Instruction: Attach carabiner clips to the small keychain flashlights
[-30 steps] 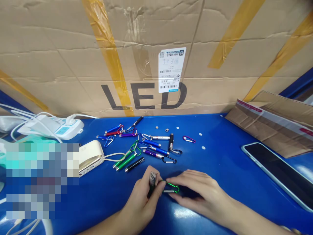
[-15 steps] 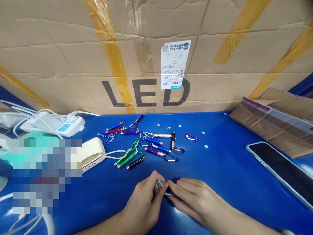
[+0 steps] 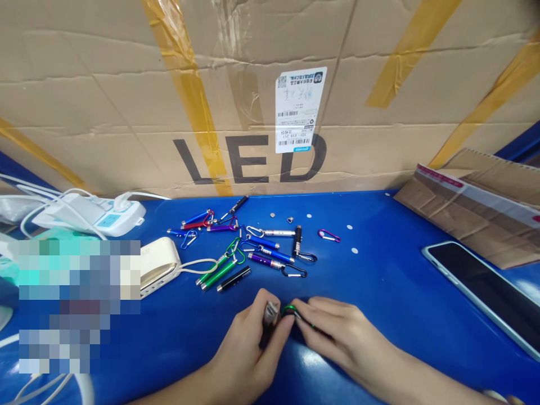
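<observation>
My left hand point(image 3: 248, 343) grips an upright dark keychain laser pointer point(image 3: 270, 315) with a silver end. My right hand point(image 3: 333, 332) pinches a green carabiner clip point(image 3: 289, 310), holding it against that pointer's end, and my fingers hide most of the clip. Farther out, several loose laser pointers lie on the blue table point(image 3: 371, 315), among them green ones point(image 3: 219, 273), a black one point(image 3: 234, 279), and blue and purple ones point(image 3: 270, 257). A pink carabiner point(image 3: 329, 235) lies apart on the right.
A cream power bank point(image 3: 158, 266) and a white power strip point(image 3: 99, 216) with cables sit at the left. A phone point(image 3: 481, 287) lies at the right, beside flattened cardboard point(image 3: 472, 219). A large taped carton point(image 3: 253, 112) stands along the table's back edge.
My hands have drawn closer together. The green clip, lower right of the pointer a second ago, now sits against its silver end.
</observation>
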The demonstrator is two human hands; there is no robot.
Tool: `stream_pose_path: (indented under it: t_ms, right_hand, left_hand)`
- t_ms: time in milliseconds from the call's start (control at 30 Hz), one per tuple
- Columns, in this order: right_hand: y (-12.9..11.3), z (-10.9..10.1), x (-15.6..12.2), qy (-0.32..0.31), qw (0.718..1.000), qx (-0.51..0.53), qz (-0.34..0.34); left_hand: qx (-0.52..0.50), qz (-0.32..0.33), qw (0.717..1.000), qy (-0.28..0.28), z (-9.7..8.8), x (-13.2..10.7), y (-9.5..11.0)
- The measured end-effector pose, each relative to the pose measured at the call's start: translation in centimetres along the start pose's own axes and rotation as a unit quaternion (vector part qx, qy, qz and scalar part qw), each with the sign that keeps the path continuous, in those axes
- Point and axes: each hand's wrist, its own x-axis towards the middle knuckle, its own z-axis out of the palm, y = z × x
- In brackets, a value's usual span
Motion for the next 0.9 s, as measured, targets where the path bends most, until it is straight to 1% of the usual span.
stream_pose_path:
  t_ms: [67,133,167,233,367,533,633,767,833,900]
  right_hand:
    - [0.0,-0.2,0.0,0.053,0.998,0.013,0.022]
    - [-0.1,-0.2,0.0,0.103,0.994,0.022,0.022]
    - [-0.2,-0.2,-0.1,0.119,0.993,0.023,0.015]
    - [-0.3,0.0,-0.1,0.126,0.992,0.015,-0.008]
    - [-0.5,0.4,-0.1,0.105,0.993,-0.023,-0.038]
    - [-0.3,0.1,0.0,0.078,0.994,-0.056,-0.046]
    - [-0.1,-0.2,0.1,0.058,0.995,-0.056,-0.051]
    - [0.1,-0.5,0.2,0.023,0.999,-0.038,-0.008]
    - [0.3,-0.7,0.3,-0.002,0.999,-0.047,0.013]
    - [0.6,-1.1,0.4,-0.021,0.997,-0.073,0.014]
  left_hand:
    - [0.016,-0.01,1.0,-0.023,0.0,0.1,0.1]
    - [0.036,-0.018,0.998,-0.046,0.1,0.1,0.1]
    - [0.043,-0.02,0.997,-0.054,0.2,0.1,0.1]
    - [0.039,-0.022,0.997,-0.069,0.3,0.2,0.0]
    - [0.008,-0.045,0.994,-0.098,0.3,0.3,-0.1]
    - [-0.028,-0.096,0.991,-0.085,-0.1,0.8,0.4]
    - [-0.048,-0.113,0.989,-0.078,-0.2,1.1,0.6]
    - [-0.07,-0.115,0.988,-0.07,0.0,1.1,0.8]
    - [-0.06,-0.111,0.99,-0.062,-0.2,0.9,0.8]
    - [-0.034,-0.101,0.993,-0.044,-0.6,0.8,0.8]
